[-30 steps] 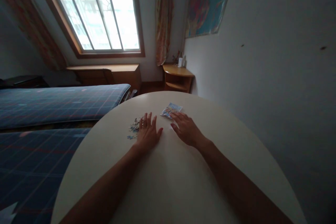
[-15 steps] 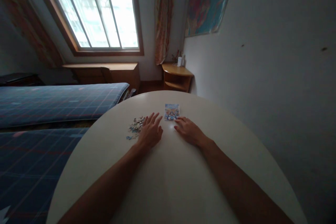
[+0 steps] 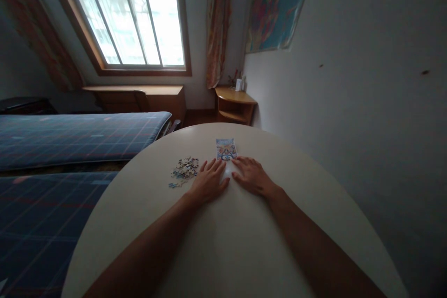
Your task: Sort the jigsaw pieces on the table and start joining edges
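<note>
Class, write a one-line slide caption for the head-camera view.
Flat on a round white table, left hand and right hand lie near a picture card, loose jigsaw pieces beside the left.

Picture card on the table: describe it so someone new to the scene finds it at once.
Start at the round pale table filling the lower frame, where the left hand and right hand lie flat side by side. Just beyond them lies the picture card, a small colourful rectangle. Unlike the scattered puzzle pieces to its left, it is one straight-edged sheet.
</note>
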Motion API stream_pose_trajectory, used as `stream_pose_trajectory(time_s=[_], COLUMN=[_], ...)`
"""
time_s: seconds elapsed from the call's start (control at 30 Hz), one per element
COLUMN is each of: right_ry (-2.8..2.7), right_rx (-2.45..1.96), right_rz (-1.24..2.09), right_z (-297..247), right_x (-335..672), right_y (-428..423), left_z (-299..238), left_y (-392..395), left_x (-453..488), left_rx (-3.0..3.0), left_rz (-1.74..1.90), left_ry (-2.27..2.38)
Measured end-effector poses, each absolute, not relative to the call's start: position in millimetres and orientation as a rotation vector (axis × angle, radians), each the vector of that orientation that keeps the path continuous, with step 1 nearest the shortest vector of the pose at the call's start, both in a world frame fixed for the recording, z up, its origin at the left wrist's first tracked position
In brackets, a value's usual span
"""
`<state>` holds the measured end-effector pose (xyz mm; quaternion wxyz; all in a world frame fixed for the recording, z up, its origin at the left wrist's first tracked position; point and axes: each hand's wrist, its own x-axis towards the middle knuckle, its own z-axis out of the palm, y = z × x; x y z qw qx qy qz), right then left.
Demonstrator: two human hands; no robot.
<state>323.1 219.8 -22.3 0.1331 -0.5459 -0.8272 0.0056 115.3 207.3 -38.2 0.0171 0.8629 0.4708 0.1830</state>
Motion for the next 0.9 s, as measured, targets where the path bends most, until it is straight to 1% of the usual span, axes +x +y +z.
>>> stream_pose_trajectory(time_s=[0.17, 0.3, 0.37, 0.47, 0.6, 0.8, 0.9], right_ry=[-2.405, -2.317, -2.323, -2.397, -2.438, -2.459, -2.468], right_rx=[-1.599, -1.513, -1.47, -1.404, -1.323, -1.452, -1.491], right_rz=[0.024, 0.007, -0.01, 0.003, 0.072, 0.111, 0.15], right_z=[-24, -22, -22, -23, -25, -22, -22], right_x=[325, 323, 321, 320, 324, 327, 326], right_y=[222, 217, 209, 195, 181, 179, 179], left_z=[-39, -33, -30, -30, -36, -34, -33], left_y=[214, 212, 204, 188, 177, 179, 180], left_x=[112, 106, 106, 111, 117, 110, 109], left_rx=[2.65, 2.65, 2.681, 2.714, 2.717, 2.699, 2.706], left_rz=[0.558, 0.606, 0.69, 0.763, 0.732, 0.53, 0.485], left_ry=[1.511, 1.557, 1.491, 1.235, 1.163, 1.199, 1.199])
